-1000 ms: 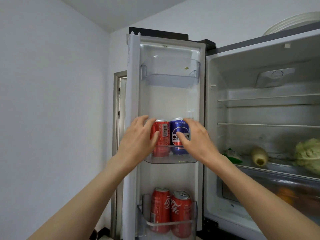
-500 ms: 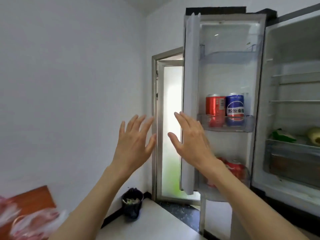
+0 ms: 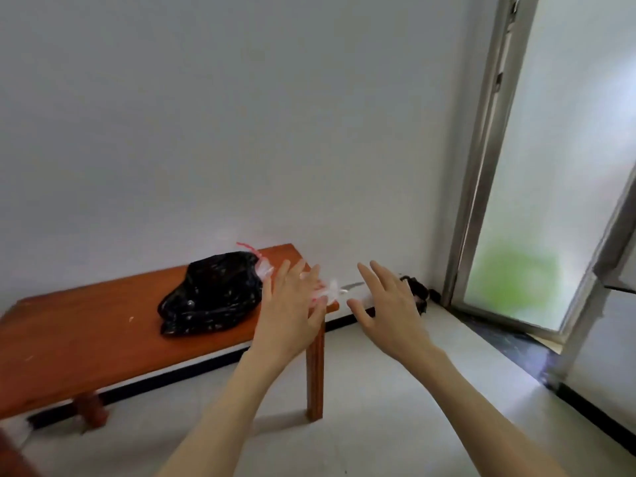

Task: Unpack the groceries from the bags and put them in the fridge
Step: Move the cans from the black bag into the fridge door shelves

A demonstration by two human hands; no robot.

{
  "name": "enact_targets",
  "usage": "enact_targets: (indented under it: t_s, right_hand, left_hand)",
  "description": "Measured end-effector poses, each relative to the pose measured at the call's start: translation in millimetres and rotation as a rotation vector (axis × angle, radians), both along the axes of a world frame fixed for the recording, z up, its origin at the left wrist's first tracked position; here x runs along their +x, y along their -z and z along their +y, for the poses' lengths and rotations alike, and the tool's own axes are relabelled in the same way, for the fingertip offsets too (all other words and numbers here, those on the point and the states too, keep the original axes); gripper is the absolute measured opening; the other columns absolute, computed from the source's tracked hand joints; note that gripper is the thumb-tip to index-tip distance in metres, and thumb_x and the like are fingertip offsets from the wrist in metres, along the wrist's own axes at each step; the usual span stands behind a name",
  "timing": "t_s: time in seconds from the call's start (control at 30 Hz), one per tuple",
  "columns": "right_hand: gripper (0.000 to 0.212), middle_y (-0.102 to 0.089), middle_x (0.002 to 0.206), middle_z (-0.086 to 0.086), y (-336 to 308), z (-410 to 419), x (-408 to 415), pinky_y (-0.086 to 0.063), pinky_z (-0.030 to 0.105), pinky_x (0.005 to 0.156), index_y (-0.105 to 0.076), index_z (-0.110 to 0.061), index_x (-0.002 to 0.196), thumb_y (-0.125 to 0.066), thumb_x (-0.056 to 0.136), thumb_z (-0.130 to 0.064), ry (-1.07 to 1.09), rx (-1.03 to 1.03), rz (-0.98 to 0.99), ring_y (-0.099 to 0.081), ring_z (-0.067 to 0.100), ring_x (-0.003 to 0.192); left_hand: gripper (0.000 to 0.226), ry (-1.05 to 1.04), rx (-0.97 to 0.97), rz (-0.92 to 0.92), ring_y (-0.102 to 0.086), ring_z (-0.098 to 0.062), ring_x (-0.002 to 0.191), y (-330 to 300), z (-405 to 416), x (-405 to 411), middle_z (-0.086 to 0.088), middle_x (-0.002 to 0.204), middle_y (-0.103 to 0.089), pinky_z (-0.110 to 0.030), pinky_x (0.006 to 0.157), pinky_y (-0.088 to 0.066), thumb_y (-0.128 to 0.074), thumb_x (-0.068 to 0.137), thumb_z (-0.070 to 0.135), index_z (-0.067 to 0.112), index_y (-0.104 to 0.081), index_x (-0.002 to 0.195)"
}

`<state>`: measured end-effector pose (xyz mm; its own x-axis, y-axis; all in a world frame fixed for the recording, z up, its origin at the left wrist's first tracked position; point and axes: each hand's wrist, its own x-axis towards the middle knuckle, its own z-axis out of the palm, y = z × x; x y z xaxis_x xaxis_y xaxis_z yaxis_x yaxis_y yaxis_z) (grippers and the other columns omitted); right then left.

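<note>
A crumpled black plastic bag point(image 3: 210, 297) is lying on the far end of a reddish wooden table point(image 3: 86, 335), sitting at about nine o'clock from the two raised hands. Just beside it, at its three o'clock, a thin clear bag with a red edge point(image 3: 263, 268) is showing partly, its right part hiding behind the left hand; what it is holding cannot be told through the blur.

The left hand point(image 3: 292, 315) is hanging in the air in front of the table's near right corner, fingers straight and spread, gripping nothing. The right hand point(image 3: 390, 308) is hovering at its three o'clock, well apart from the bags, fingers likewise straight and fanned, palm facing down and holding nothing.

At one o'clock from the right hand, a small dark bin point(image 3: 418, 292) is sitting on the pale floor point(image 3: 378, 407) in the corner, touching the white wall point(image 3: 241, 115). Farther out at three o'clock, a metal-framed door with frosted glass point(image 3: 537, 201) is standing, a green blur glowing through its lower pane.
</note>
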<state>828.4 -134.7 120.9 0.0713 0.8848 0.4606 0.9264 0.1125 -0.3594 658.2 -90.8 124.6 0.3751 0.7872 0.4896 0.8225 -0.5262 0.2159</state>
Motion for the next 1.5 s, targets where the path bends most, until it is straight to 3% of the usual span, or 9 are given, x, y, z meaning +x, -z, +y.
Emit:
enact_targets:
  t_s: [0.13, 0.4, 0.57, 0.67, 0.97, 1.17, 1.4, 1.5]
  right_hand:
    - [0.062, -0.022, 0.155, 0.004, 28, 41, -38, -0.015, 0.044, 0.117, -0.021, -0.023, 0.148, -0.043, 0.094, -0.045, -0.051, -0.097, -0.001, -0.017, 0.022, 0.143]
    - [0.055, -0.035, 0.147, 0.002, 59, 174, -99, -0.025, 0.039, 0.113, -0.033, -0.021, 0.141, -0.048, 0.093, -0.041, -0.202, -0.078, -0.015, -0.031, 0.023, 0.136]
    - [0.062, -0.021, 0.155, 0.006, 92, 264, -132, -0.016, 0.046, 0.117, -0.020, -0.022, 0.148, -0.044, 0.094, -0.043, -0.257, -0.238, 0.061, -0.016, 0.024, 0.143]
    - [0.061, -0.021, 0.155, 0.004, 112, 305, -149, -0.012, 0.040, 0.117, -0.020, -0.023, 0.148, -0.041, 0.096, -0.044, -0.291, -0.291, 0.095, -0.014, 0.022, 0.144]
    - [0.057, -0.028, 0.153, 0.001, 160, 397, -197, -0.022, 0.030, 0.115, -0.027, -0.019, 0.146, -0.045, 0.096, -0.039, -0.418, -0.451, 0.160, -0.024, 0.016, 0.141]
    - [0.056, -0.029, 0.152, 0.000, 191, 465, -241, -0.023, 0.027, 0.113, -0.027, -0.018, 0.147, -0.043, 0.097, -0.037, -0.405, -0.594, 0.202, -0.024, 0.016, 0.140]
    - [0.045, -0.050, 0.137, 0.008, 228, 552, -307, -0.041, 0.027, 0.098, -0.040, -0.012, 0.140, -0.043, 0.099, -0.028, -0.254, -0.828, 0.402, -0.050, 0.021, 0.123]
    - [0.038, -0.058, 0.128, 0.010, 241, 579, -334, -0.042, 0.028, 0.095, -0.049, -0.010, 0.134, -0.043, 0.099, -0.025, -0.139, -0.896, 0.494, -0.055, 0.023, 0.117]
  left_hand:
    - [0.056, -0.135, -0.086, 0.094, -0.001, -0.022, 0.144, 24, 35, -61, -0.002, 0.156, -0.011, -0.046, 0.115, -0.004, -0.032, 0.097, 0.041, 0.023, -0.014, 0.147]
    - [0.059, -0.257, -0.231, 0.150, 0.000, -0.023, 0.144, 69, 148, -145, -0.004, 0.156, -0.011, -0.046, 0.116, -0.006, -0.032, 0.097, 0.044, 0.022, -0.015, 0.148]
    - [0.058, -0.328, -0.305, 0.176, -0.001, -0.023, 0.145, 93, 215, -187, -0.004, 0.156, -0.013, -0.044, 0.116, -0.007, -0.032, 0.097, 0.043, 0.022, -0.015, 0.148]
    - [0.057, -0.354, -0.322, 0.156, -0.004, -0.024, 0.144, 111, 242, -209, -0.006, 0.155, -0.016, -0.042, 0.116, -0.009, -0.034, 0.097, 0.041, 0.020, -0.019, 0.148]
    - [0.056, -0.473, -0.559, 0.057, -0.001, -0.022, 0.145, 178, 309, -263, -0.004, 0.156, -0.011, -0.041, 0.116, -0.007, -0.034, 0.097, 0.040, 0.021, -0.018, 0.147]
    - [0.057, -0.449, -0.607, -0.033, -0.008, -0.022, 0.144, 206, 394, -286, -0.004, 0.155, -0.016, -0.041, 0.116, -0.015, -0.038, 0.096, 0.043, 0.022, -0.022, 0.146]
    - [0.068, -0.392, -0.628, 0.181, -0.001, -0.028, 0.144, 238, 505, -310, -0.009, 0.156, -0.003, -0.046, 0.115, -0.013, -0.048, 0.092, 0.042, 0.026, -0.011, 0.147]
    - [0.074, -0.400, -0.701, 0.185, -0.008, -0.030, 0.143, 248, 533, -324, -0.010, 0.155, -0.006, -0.046, 0.111, -0.027, -0.053, 0.091, 0.035, 0.025, -0.006, 0.147]
